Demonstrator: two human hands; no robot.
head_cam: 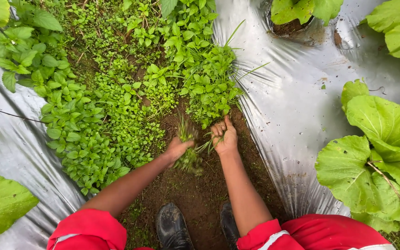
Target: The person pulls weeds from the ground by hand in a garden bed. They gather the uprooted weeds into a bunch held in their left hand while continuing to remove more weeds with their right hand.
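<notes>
Red sleeves [89, 229] are framing the bottom of the view, with two dark boots [172, 227] standing on bare brown soil [200, 194] between them. Both forearms are stretching forward and converging over the furrow. The left hand [178, 148] is clenching a bunch of pulled weeds [190, 159], small-leaved, green and blurred, hanging just above the soil. The right hand [224, 137] is gripping thin grass stems at the edge of the weed patch [130, 88], fingers curled and knuckles up. Silver plastic sheeting [292, 102] is lying on both sides, with broad-leaved plants [380, 153] growing through it.
</notes>
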